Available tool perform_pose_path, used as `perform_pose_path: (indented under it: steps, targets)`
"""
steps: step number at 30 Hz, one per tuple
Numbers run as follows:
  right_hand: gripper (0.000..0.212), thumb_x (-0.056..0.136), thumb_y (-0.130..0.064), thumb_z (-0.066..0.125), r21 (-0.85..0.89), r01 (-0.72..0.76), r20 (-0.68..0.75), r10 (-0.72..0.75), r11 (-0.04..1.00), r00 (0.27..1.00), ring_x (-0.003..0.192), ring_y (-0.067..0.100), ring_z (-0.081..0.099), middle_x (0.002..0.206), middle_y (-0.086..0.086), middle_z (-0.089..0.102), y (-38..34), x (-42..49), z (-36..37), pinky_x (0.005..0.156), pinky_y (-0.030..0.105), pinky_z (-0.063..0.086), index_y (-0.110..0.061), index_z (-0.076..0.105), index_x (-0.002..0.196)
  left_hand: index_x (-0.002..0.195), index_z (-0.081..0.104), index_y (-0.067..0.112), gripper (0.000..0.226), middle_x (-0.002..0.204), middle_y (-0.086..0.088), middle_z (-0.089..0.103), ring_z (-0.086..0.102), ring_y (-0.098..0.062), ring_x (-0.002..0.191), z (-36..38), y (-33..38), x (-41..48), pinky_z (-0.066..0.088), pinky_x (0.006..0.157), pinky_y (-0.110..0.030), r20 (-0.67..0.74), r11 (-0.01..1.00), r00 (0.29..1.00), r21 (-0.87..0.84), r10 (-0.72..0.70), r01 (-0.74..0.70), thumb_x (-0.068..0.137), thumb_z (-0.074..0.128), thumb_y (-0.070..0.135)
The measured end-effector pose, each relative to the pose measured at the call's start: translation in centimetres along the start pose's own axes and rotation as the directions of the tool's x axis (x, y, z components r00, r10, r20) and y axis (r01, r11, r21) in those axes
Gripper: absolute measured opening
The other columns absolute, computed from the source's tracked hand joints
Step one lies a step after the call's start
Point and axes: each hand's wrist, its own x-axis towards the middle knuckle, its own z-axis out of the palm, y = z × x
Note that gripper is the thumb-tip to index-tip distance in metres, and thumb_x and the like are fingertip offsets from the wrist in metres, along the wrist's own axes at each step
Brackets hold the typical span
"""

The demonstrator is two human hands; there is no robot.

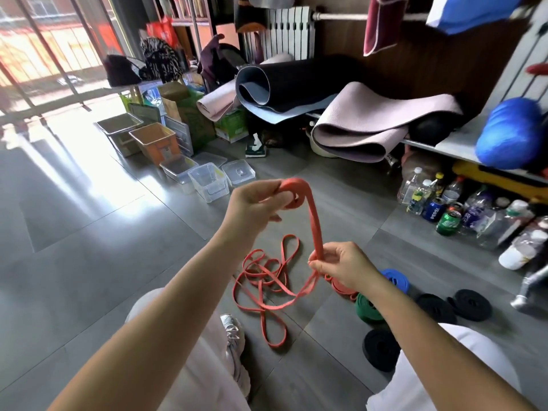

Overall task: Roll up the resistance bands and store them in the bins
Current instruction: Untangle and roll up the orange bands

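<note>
Holds left hand [255, 203] raised, forearm outstretched, fingers curled round the small coil at the end of the red band [314, 221]. Pinches the matte, flat strand lower down with right hand [344, 265], thumb against fingertips. Rest of band slack in thin loops on the glossy grey tiled floor [89, 262], below both hands. Clear rigid plastic bins [209, 185] beyond left hand, well apart. Tight discs at right: green roll [366, 307], blue roll [396, 280], black rolls [381, 348].

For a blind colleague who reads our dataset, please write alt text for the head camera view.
The left hand holds the started roll of a red resistance band while the right hand pinches its strap below; the rest lies tangled on the grey floor. Rolled bands lie at right, clear bins beyond.
</note>
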Motion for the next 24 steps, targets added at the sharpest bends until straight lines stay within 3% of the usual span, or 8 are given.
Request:
perform_pose_path:
  steps: [2, 4, 7, 9, 11, 14, 20, 24]
  targets:
    - [0.017, 0.082, -0.006, 0.07, -0.039, -0.03, -0.031, 0.029, 0.999, 0.999, 0.082, 0.021, 0.071, 0.081, 0.001, 0.073, 0.4, 0.5, -0.1, 0.086, 0.045, 0.055, -0.022, 0.067, 0.078, 0.095, 0.069, 0.015, 0.017, 0.089, -0.008, 0.071, 0.066, -0.015, 0.08, -0.8, 1.4, 1.1, 0.049, 0.061, -0.022, -0.045, 0.995, 0.999, -0.094, 0.012, -0.016, 0.084, 0.065, 0.003]
    - [0.011, 0.085, -0.007, 0.067, 0.043, -0.014, -0.129, 0.02, 0.999, 0.991, 0.079, 0.027, 0.07, 0.077, 0.007, 0.072, -0.4, 1.3, -0.7, 0.084, 0.048, 0.055, -0.016, 0.066, 0.079, 0.097, 0.069, 0.013, 0.017, 0.092, -0.013, 0.07, 0.065, -0.023, 0.085, -1.4, 2.6, 2.1, 0.049, 0.063, -0.027, -0.082, 0.998, 0.995, -0.023, 0.057, -0.059, 0.084, 0.066, 0.003]
    - [0.008, 0.089, -0.006, 0.06, 0.253, 0.106, -0.265, -0.037, 0.962, 0.964, 0.058, 0.018, 0.068, 0.061, 0.002, 0.069, -4.3, 2.4, -2.3, 0.064, 0.035, 0.059, 0.002, 0.063, 0.087, 0.099, 0.069, 0.013, 0.019, 0.091, -0.014, 0.07, 0.063, -0.028, 0.084, -2.2, 3.8, 3.4, 0.051, 0.071, -0.037, -0.132, 0.996, 0.988, 0.058, 0.08, -0.072, 0.082, 0.068, 0.003]
    - [0.008, 0.092, -0.008, 0.056, 0.331, 0.217, -0.332, -0.102, 0.918, 0.938, 0.05, 0.012, 0.064, 0.055, -0.001, 0.067, -7.8, 2.7, -3.6, 0.052, 0.024, 0.055, -0.004, 0.061, 0.088, 0.101, 0.069, 0.012, 0.02, 0.085, -0.009, 0.07, 0.062, -0.024, 0.078, -2.8, 4.4, 4.0, 0.051, 0.068, -0.032, -0.164, 0.994, 0.983, 0.082, 0.087, -0.074, 0.082, 0.068, 0.004]
    - [0.01, 0.093, -0.01, 0.054, 0.341, 0.327, -0.374, -0.192, 0.881, 0.908, 0.047, 0.01, 0.062, 0.054, -0.002, 0.066, -11.1, 2.3, -4.9, 0.05, 0.023, 0.054, -0.012, 0.061, 0.086, 0.104, 0.069, 0.009, 0.023, 0.08, -0.005, 0.068, 0.061, -0.019, 0.074, -3.4, 4.6, 4.6, 0.05, 0.062, -0.023, -0.19, 0.994, 0.977, 0.071, 0.092, -0.08, 0.082, 0.068, 0.003]
    - [0.01, 0.095, -0.011, 0.052, 0.338, 0.428, -0.395, -0.286, 0.838, 0.873, 0.045, 0.01, 0.06, 0.054, -0.002, 0.066, -14.2, 1.1, -5.9, 0.048, 0.022, 0.052, -0.014, 0.06, 0.089, 0.103, 0.067, 0.014, 0.024, 0.082, -0.005, 0.068, 0.063, -0.019, 0.078, -3.9, 4.5, 4.8, 0.049, 0.06, -0.021, -0.229, 0.996, 0.97, 0.024, 0.086, -0.082, 0.082, 0.068, 0.003]
    - [0.009, 0.095, -0.011, 0.052, 0.324, 0.383, -0.377, -0.254, 0.865, 0.891, 0.043, 0.011, 0.058, 0.052, -0.001, 0.065, -12.4, -0.7, -4.9, 0.046, 0.022, 0.052, -0.012, 0.058, 0.088, 0.089, 0.07, 0.021, 0.018, 0.08, 0.001, 0.069, 0.065, -0.012, 0.075, -4.1, 2.8, 4.2, 0.051, 0.06, -0.022, -0.203, 0.997, 0.977, 0.067, 0.061, -0.049, 0.081, 0.07, 0.005]
    - [0.007, 0.093, -0.016, 0.056, 0.214, 0.167, -0.236, -0.115, 0.963, 0.965, 0.051, 0.019, 0.065, 0.058, 0.004, 0.068, -7.4, -0.5, -3.9, 0.051, 0.031, 0.055, -0.015, 0.058, 0.087, 0.098, 0.07, 0.019, 0.02, 0.082, 0.001, 0.069, 0.063, -0.011, 0.076, -3.5, 1.2, 3.8, 0.049, 0.061, -0.023, -0.147, 0.993, 0.988, 0.112, 0.053, -0.037, 0.081, 0.071, 0.008]
